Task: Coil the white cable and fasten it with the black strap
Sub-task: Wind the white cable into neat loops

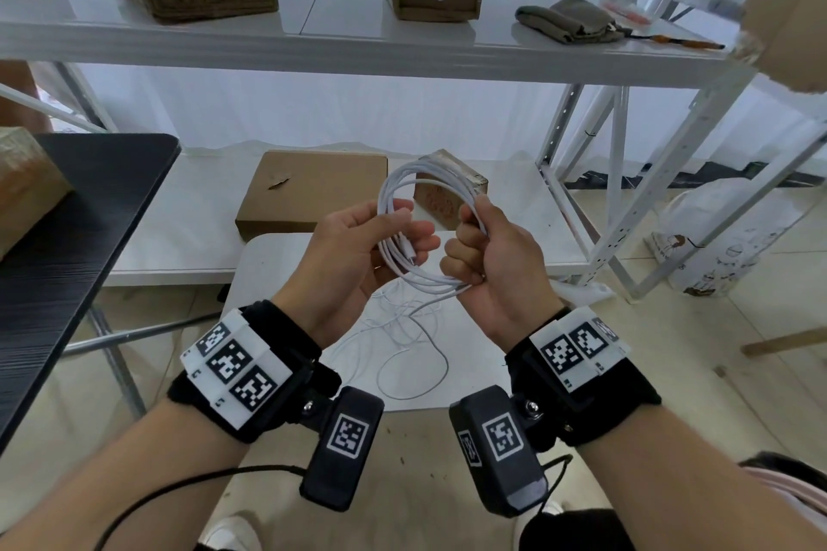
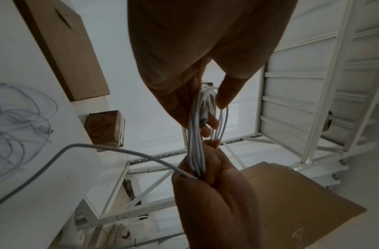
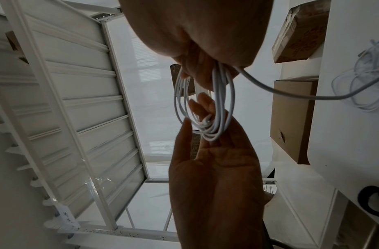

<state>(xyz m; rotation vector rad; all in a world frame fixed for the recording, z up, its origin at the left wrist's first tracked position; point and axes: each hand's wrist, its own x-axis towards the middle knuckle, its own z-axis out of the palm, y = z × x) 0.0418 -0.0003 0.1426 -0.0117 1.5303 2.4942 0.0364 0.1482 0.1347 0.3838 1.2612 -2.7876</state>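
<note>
The right hand (image 1: 490, 257) fisted the white cable (image 1: 429, 210) coil above the white table (image 1: 264, 264), apparently to keep loops stacked, while the left hand (image 1: 353, 255) lightly pinched its far side, steadying it; a tail hung uncoiled.

— Condition of the white cable (image 1: 405, 188)?
— Thin, partly wound into several loops held upright above the small white table (image 1: 474, 353). One plug end lies among the loops. The unwound remainder hangs down to a loose tangle on the tabletop.
— The black strap (image 3: 374, 201)?
— A curled band lying at the table's edge, apart from the cable.
</note>
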